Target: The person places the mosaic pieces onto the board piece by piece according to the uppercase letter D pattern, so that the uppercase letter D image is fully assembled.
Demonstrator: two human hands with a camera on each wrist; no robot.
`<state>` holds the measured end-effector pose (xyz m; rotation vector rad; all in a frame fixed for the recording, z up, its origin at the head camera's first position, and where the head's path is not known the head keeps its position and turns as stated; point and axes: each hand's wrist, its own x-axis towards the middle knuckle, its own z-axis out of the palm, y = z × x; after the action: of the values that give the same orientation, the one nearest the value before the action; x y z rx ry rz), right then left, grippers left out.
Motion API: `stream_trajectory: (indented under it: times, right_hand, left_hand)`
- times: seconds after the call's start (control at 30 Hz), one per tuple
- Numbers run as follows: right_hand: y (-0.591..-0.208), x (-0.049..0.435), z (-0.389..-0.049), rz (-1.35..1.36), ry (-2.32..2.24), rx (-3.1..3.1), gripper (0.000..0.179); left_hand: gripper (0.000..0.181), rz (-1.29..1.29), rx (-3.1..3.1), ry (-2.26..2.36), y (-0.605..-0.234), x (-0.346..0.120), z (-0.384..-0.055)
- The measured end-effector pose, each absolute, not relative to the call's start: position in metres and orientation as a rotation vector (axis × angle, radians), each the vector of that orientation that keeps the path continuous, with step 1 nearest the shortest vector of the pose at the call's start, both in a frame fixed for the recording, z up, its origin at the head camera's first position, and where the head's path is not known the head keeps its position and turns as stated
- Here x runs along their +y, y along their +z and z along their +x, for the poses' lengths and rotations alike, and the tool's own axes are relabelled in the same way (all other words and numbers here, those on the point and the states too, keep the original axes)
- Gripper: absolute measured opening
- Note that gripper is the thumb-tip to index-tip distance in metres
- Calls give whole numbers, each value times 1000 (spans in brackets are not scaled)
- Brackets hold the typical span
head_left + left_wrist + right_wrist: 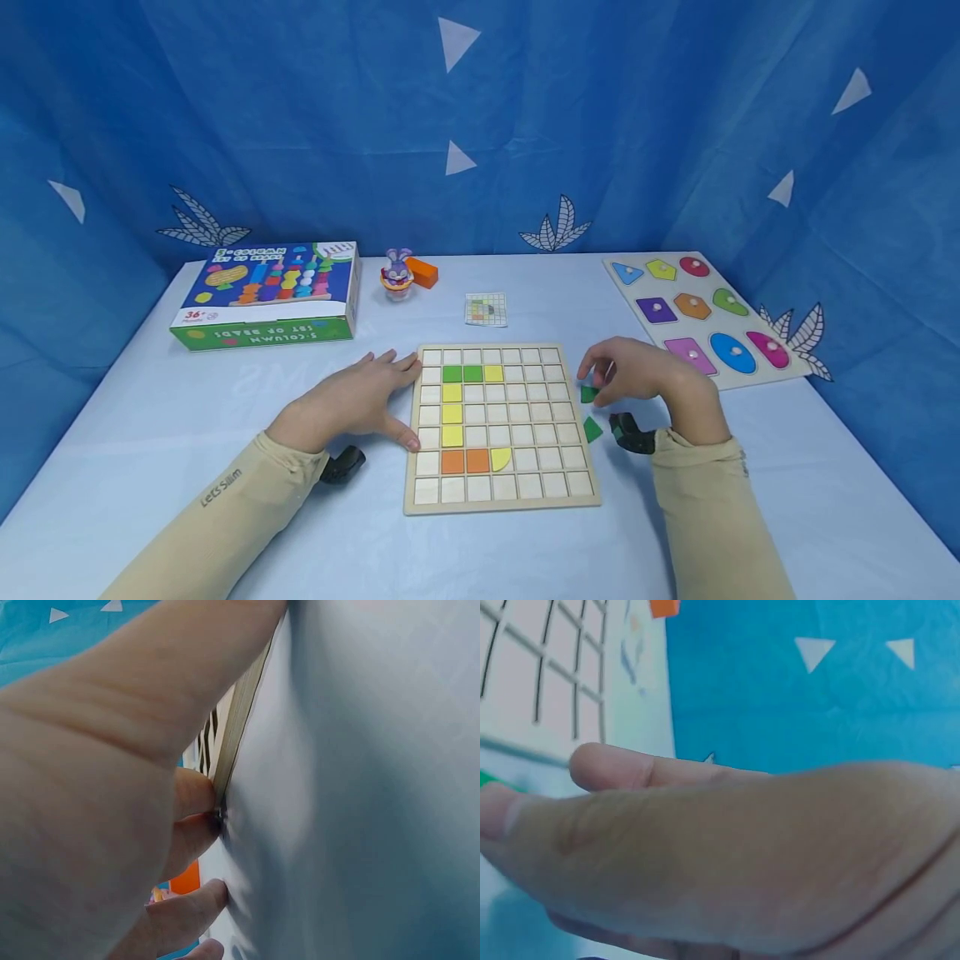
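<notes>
A wooden grid board (540, 483) lies flat at the middle of the table. In it sit two green squares (462, 374), several yellow squares (452, 413), two orange squares (465, 461) and a yellow quarter-circle piece (500, 459). My left hand (360, 396) rests spread at the board's left edge, thumb and fingertips touching it. Right of the board, my right hand (633, 371) hovers low with bent fingers around a small green piece (588, 394); its thumb and fingertip look apart. Another green piece (592, 429) lies nearer me. The right wrist view shows only a sliver of green behind the thumb.
A small printed pattern card (486, 309) lies behind the board. At the back left stand a bead-set box (266, 296), a rabbit figure (397, 273) and an orange block (422, 272). A knobbed shape puzzle (637, 287) occupies the back right, beyond my right hand.
</notes>
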<state>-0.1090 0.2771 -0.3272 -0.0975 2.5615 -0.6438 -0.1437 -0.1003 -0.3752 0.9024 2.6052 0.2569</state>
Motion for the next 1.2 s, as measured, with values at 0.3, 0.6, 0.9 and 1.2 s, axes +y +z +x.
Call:
stream_trajectory:
  times: [0.3, 0.6, 0.9, 1.2]
  right_hand:
    - [-343, 281, -114, -97, -676, 2558, 30]
    - [-343, 277, -116, -143, -654, 2567, 19]
    - [-342, 282, -115, -150, -628, 2612, 14]
    - [-339, 283, -118, -79, -647, 2639, 13]
  left_hand:
    - [127, 899, 2610, 258, -375, -100, -143]
    - [127, 905, 2609, 251, -375, -101, -144]
    - [128, 899, 2607, 245, -375, -100, -145]
    - [127, 907, 2612, 243, -375, -101, -144]
